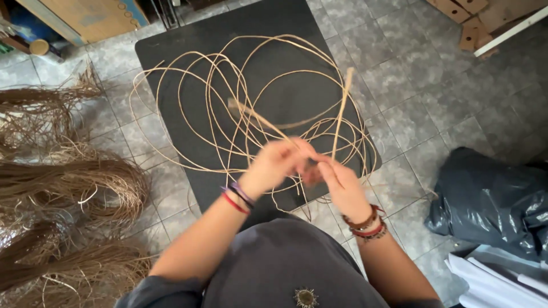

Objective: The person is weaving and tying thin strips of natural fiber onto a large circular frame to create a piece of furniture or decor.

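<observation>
Both hands meet above the near edge of the black bench point(171, 57): left hand point(274, 165) and right hand point(337, 182) pinched together on pale cane strands point(341, 111) (motion blur hides the exact finger grip). Two flat strand ends rise from the hands, one upright, one slanting left. Loose coils of thin cane point(194, 97) sprawl over the bench top. Brown fibre bundles point(68, 188) on the tiled floor, left. Dark plastic bag point(491, 199) on the floor, right.
</observation>
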